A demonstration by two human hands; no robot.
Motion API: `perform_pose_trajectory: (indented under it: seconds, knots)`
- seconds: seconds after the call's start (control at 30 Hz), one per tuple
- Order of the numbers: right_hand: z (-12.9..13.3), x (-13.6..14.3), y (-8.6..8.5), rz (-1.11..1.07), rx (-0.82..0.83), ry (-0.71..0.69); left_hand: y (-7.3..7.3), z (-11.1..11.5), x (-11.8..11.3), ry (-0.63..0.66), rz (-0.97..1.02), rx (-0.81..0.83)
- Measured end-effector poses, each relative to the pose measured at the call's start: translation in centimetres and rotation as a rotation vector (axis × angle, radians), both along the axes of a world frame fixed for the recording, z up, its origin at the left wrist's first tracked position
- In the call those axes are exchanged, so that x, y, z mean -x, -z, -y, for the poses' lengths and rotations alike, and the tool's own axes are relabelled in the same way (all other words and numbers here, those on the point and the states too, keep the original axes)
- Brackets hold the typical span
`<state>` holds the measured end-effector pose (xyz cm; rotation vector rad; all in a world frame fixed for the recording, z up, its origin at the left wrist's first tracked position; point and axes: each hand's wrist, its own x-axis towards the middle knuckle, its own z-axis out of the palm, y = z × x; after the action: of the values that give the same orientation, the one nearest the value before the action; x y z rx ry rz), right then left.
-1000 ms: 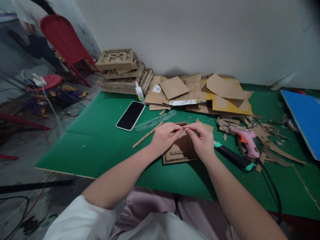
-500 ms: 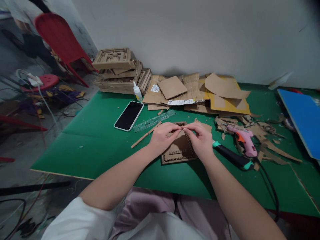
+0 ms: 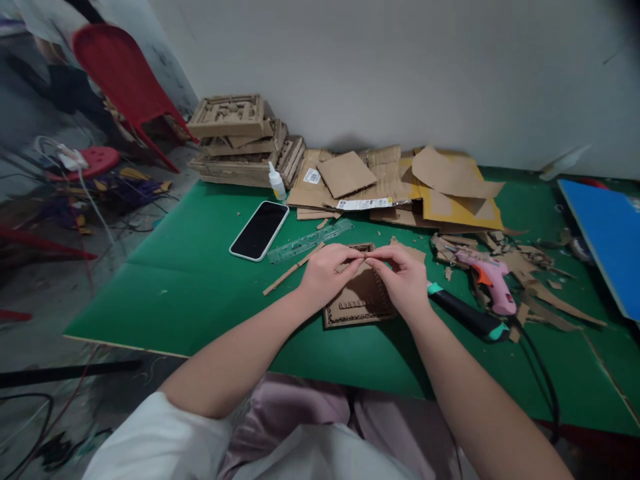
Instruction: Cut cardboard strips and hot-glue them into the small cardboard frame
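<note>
Both hands meet fingertip to fingertip above a small cardboard panel (image 3: 357, 293) with a raised, patterned border. My left hand (image 3: 330, 270) is closed in a pinch, and so is my right hand (image 3: 401, 275). Whatever sits between the fingertips is tiny and brownish, too small to name. A short ridged cardboard strip (image 3: 356, 303) lies on the panel's lower part. Left of my left hand rests a narrow cardboard strip (image 3: 293, 270). Beside my right wrist lies a black and teal cutter knife (image 3: 467, 312), with a pink glue gun (image 3: 493, 283) just beyond it.
On the green table (image 3: 175, 280) are a phone (image 3: 259, 231), a clear ruler (image 3: 311, 241) and a glue bottle (image 3: 277, 182). Behind stand stacked cardboard frames (image 3: 233, 143) and cardboard sheets (image 3: 347, 175). Cardboard scraps (image 3: 540, 290) and a blue board (image 3: 607, 247) are at right. A red chair (image 3: 113, 73) stands left.
The whole view has shifted very slightly. Both hands keep the same pinched pose over the cardboard panel, and no object has visibly moved.
</note>
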<state>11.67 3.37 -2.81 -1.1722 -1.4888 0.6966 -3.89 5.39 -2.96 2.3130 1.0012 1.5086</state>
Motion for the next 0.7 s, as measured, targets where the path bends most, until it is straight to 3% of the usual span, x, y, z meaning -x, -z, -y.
perform_pose_trajectory:
  seconds: [0.7]
  knots:
    - [0.05, 0.01, -0.03, -0.065, 0.112, 0.008, -0.23, 0.18, 0.05, 0.021, 0.0, 0.005]
